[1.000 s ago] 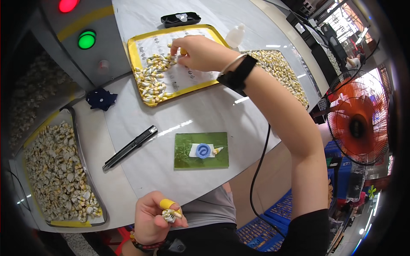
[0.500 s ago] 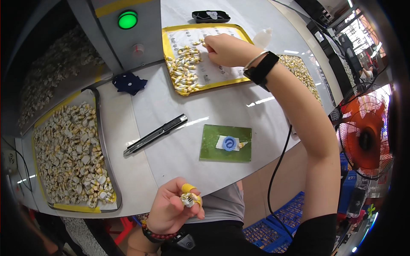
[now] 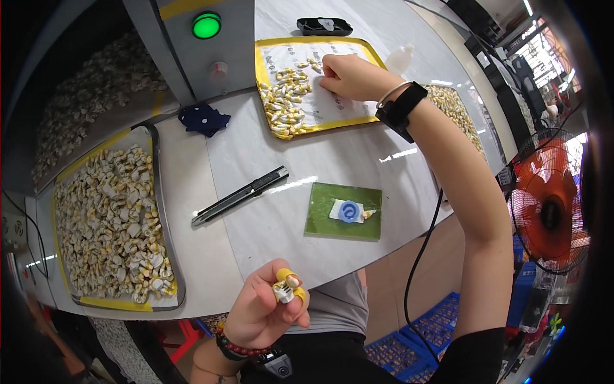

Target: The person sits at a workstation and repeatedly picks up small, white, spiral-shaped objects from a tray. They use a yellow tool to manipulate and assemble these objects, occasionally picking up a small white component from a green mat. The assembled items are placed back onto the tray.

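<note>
My left hand [image 3: 259, 304] is closed near the table's front edge, pinching a small white piece with dark slots [image 3: 283, 292]. Yellow bands wrap some of its fingertips. My right hand [image 3: 358, 77] reaches over a yellow-rimmed tray [image 3: 326, 129] lined with white paper. Its fingers are curled together, and whatever lies between them is hidden. Beside those fingertips lie a few small white-and-yellow pieces [image 3: 311, 63]; a larger heap of them [image 3: 284, 102] covers the tray's left part. Nearer to me, a green mat [image 3: 320, 221] bears a round blue item [image 3: 349, 211] and one small piece [image 3: 369, 214].
A black-and-grey box cutter [image 3: 240, 196] lies mid-table. Left of it stands a tray heaped with white-and-yellow pieces [image 3: 115, 224]. A dark blue cloth [image 3: 203, 120] lies by a grey machine with a green light [image 3: 206, 25]. An orange fan [image 3: 549, 211] and a black cable [image 3: 417, 262] are at right.
The whole view has shifted slightly, so the table things appear farther right. My left hand has turned a little with the white piece in it. My right hand stays over the tray, fingers curled.
</note>
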### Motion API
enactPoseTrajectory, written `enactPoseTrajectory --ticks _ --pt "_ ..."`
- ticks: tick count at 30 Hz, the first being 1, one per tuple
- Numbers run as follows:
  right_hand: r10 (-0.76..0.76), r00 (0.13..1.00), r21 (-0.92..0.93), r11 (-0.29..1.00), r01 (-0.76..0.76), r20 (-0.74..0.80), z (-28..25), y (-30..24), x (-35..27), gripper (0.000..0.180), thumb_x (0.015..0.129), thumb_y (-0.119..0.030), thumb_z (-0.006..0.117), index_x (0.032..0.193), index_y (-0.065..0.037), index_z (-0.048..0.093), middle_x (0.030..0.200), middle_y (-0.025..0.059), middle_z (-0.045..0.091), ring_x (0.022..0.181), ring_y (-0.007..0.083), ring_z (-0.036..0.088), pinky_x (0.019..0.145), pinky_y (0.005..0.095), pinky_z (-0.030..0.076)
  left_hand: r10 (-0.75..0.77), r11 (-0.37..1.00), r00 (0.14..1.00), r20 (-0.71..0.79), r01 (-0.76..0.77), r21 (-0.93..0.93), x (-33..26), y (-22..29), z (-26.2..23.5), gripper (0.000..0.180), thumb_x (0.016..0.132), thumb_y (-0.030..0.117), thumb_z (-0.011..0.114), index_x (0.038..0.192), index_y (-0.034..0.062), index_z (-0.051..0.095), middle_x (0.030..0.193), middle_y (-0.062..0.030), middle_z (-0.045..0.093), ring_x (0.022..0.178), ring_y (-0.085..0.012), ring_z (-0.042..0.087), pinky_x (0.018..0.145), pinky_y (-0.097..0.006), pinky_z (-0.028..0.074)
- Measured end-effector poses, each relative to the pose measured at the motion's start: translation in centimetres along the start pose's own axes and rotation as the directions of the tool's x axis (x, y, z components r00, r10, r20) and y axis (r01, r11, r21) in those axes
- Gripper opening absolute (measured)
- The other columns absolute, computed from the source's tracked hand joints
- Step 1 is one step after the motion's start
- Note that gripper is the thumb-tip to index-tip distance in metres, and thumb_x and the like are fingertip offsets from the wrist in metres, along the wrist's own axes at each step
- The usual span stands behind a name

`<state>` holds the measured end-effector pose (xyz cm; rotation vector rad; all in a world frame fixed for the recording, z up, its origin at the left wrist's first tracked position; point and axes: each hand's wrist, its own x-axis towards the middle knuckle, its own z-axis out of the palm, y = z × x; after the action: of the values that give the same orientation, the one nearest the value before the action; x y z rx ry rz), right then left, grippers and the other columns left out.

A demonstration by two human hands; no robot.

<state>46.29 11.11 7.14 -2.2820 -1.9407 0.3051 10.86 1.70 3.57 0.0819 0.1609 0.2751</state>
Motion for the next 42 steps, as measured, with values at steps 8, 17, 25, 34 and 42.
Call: enactPoseTrajectory --ticks 8,17,25,34,42 --pt "-0.156 0.959 0.136 0.972 0.192 -0.238 -2.0 -2.6 -3.5 0.01 0.08 -0.008 0.058 0.087 -0.001 0.056 0.075 0.0137 0.064 0.069 0.0283 0.061 0.065 0.0344 0.049 0.057 0.995 0.998 -0.023 -0.055 0.078 -0.3 0.2 -0.1 0.042 0.08 0.035 0.071 0.101 0.0035 0.051 0.087 -0.0094 0.064 0.081 -0.0184 0.062 0.074 -0.034 0.056" --pt "-0.03 0.966 0.555 0.813 0.173 -0.258 -1.7 -7.7 -16.4 0.011 0.08 0.001 0.068 0.091 0.0 0.066 0.08 0.009 0.068 0.07 0.0156 0.065 0.064 0.0246 0.05 0.071 0.979 0.992 -0.101 -0.05 0.196 -0.4 0.6 -0.1 0.046 0.076 0.033 0.076 0.099 0.0003 0.053 0.084 -0.0114 0.065 0.078 -0.0211 0.066 0.071 -0.032 0.057" --pt "0.01 0.989 0.52 0.851 0.068 -0.145 -0.3 -8.0 -19.3 0.015 0.075 0.003 0.07 0.089 -0.001 0.068 0.074 0.0073 0.063 0.063 0.0161 0.06 0.056 0.0267 0.047 0.12 0.96 0.988 -0.102 -0.089 0.265 -0.2 0.5 0.5 0.039 0.078 0.018 0.077 0.102 -0.0035 0.054 0.09 -0.0131 0.065 0.084 -0.0204 0.067 0.078 -0.037 0.057" --pt "-0.16 0.983 0.324 0.928 0.182 -0.094 -0.3 -8.0 -18.0 0.012 0.074 -0.002 0.07 0.083 -0.003 0.061 0.073 0.0085 0.058 0.069 0.0256 0.058 0.06 0.0342 0.047 0.177 0.913 0.952 -0.25 -0.064 0.403 0.0 0.2 1.6 0.048 0.069 0.028 0.082 0.093 -0.0009 0.053 0.078 -0.0164 0.065 0.073 -0.0232 0.068 0.066 -0.038 0.06" --pt "-0.297 0.955 0.168 0.94 0.296 -0.023 -0.4 -8.5 -17.0 0.012 0.073 -0.001 0.064 0.083 -0.003 0.059 0.074 0.0092 0.055 0.073 0.0268 0.056 0.064 0.0353 0.048 0.233 0.89 0.971 -0.046 -0.194 0.413 -0.5 0.0 0.5 0.034 0.076 0.004 0.076 0.101 -0.006 0.056 0.098 -0.0152 0.064 0.089 -0.021 0.067 0.083 -0.035 0.056"
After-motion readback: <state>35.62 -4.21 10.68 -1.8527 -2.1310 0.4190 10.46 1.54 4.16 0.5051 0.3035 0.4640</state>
